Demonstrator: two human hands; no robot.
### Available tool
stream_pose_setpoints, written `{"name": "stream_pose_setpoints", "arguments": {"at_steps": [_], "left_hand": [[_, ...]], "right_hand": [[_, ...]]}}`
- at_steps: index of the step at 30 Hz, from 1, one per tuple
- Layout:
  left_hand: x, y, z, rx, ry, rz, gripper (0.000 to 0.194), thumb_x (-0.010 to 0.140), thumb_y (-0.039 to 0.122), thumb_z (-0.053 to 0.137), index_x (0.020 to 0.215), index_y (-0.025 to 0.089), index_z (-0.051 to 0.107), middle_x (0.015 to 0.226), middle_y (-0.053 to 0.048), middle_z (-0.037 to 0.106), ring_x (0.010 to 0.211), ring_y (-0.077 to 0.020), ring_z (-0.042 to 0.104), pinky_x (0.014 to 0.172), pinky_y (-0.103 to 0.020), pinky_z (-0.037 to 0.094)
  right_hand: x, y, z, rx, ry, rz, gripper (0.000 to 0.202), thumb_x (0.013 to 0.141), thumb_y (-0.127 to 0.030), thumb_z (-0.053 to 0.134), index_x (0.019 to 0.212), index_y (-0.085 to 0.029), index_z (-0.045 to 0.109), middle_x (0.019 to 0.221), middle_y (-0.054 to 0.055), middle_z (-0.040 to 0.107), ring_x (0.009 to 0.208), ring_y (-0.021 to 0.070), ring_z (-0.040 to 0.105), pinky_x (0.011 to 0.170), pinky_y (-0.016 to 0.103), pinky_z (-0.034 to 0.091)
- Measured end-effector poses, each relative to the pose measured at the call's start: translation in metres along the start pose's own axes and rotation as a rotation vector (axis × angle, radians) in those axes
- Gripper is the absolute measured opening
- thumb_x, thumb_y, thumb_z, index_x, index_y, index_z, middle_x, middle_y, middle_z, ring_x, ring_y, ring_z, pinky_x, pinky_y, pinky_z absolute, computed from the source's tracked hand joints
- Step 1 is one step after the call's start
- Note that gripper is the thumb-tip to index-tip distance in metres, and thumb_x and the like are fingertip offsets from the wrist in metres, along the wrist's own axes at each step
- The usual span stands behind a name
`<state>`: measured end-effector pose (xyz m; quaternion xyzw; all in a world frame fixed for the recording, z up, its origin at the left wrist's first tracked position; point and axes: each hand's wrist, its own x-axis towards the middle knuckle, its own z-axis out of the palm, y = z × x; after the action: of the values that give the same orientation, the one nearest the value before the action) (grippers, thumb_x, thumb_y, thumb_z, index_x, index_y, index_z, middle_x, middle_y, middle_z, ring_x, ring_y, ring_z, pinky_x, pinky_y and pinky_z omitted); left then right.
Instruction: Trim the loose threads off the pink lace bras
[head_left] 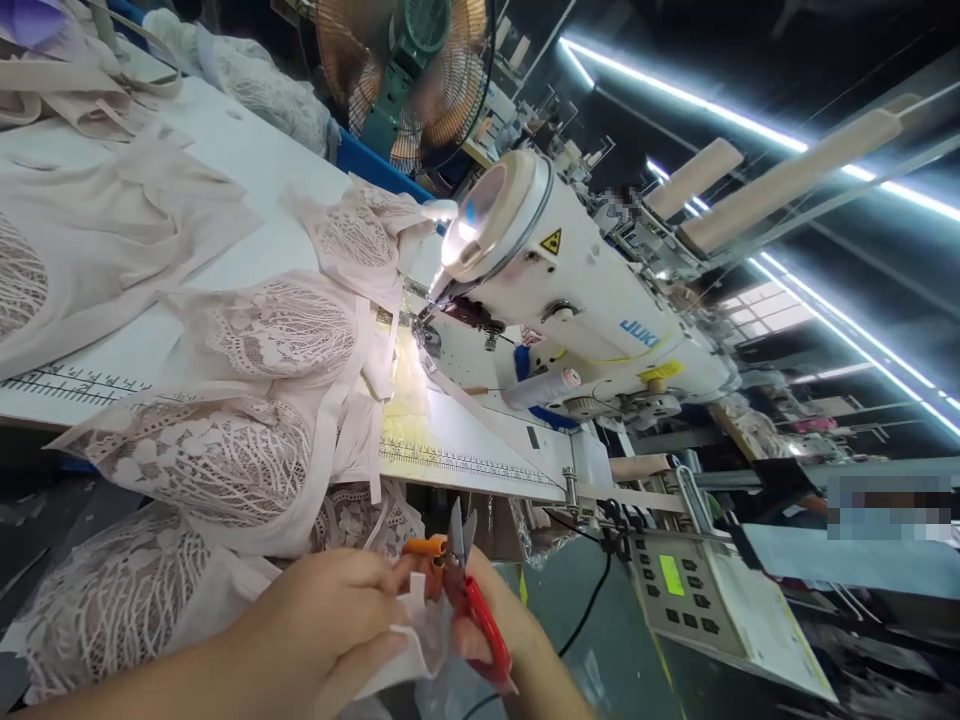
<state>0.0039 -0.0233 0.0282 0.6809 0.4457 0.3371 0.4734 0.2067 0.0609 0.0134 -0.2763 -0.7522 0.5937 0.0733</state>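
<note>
My left hand point(337, 610) is closed on the pale edge of a beige lace bra point(225, 455), low in front of the table. Just right of it, my right hand point(480, 590) grips scissors point(484, 625) with a red handle, their blades slightly apart and pointing up. An orange piece point(425, 547) shows beside the blades; I cannot tell whether it belongs to the scissors. Part of the bra fabric point(424, 630) lies between the two hands. More joined lace cups point(289, 330) run up over the table edge to the sewing machine's needle area point(424, 325).
A white sewing machine point(585, 270) lit by its lamp stands on the white table point(480, 425), which has a printed ruler. A control panel point(682, 590) juts out at right. More beige garments point(112, 220) lie at left. A fan point(405, 70) stands behind.
</note>
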Motion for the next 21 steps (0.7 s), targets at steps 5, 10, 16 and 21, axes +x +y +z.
{"name": "stream_pose_setpoints", "arguments": {"at_steps": [5,10,16,21], "left_hand": [[0.005,-0.017,0.005,0.063,0.224,-0.007,0.029,0.088,0.025,0.047,0.083,0.028,0.075,0.080,-0.002,0.067,0.069,-0.0149,0.064,0.064,-0.020,0.048],[0.006,-0.017,0.003,0.078,0.346,-0.160,0.014,0.078,0.029,0.062,0.089,0.029,0.070,0.075,0.002,0.069,0.065,-0.0151,0.065,0.062,-0.020,0.048],[0.002,-0.007,0.008,0.004,0.519,-0.349,0.034,0.079,0.038,0.062,0.108,0.026,0.049,0.066,0.007,0.058,0.052,-0.0123,0.052,0.053,-0.023,0.041],[0.005,-0.016,-0.001,-0.225,0.414,-0.427,0.047,0.077,0.039,0.067,0.118,0.025,0.046,0.062,0.008,0.055,0.055,-0.0128,0.052,0.052,-0.021,0.042]], "right_hand": [[-0.013,0.018,0.035,0.214,0.343,-0.098,0.049,0.065,-0.060,0.072,0.071,-0.022,0.042,0.072,0.000,0.050,0.061,0.0133,0.044,0.054,0.024,0.038],[-0.022,0.014,0.033,0.091,0.379,-0.059,0.033,0.071,-0.046,0.069,0.077,-0.020,0.051,0.075,0.001,0.055,0.065,0.0142,0.049,0.060,0.025,0.042],[-0.022,0.010,0.030,0.019,0.363,0.003,0.046,0.066,-0.059,0.072,0.070,-0.019,0.050,0.072,-0.001,0.054,0.067,0.0140,0.049,0.063,0.025,0.044],[-0.021,0.013,0.030,-0.072,0.391,-0.011,0.036,0.075,-0.052,0.066,0.068,-0.019,0.053,0.066,-0.001,0.053,0.063,0.0136,0.049,0.062,0.025,0.043]]}}
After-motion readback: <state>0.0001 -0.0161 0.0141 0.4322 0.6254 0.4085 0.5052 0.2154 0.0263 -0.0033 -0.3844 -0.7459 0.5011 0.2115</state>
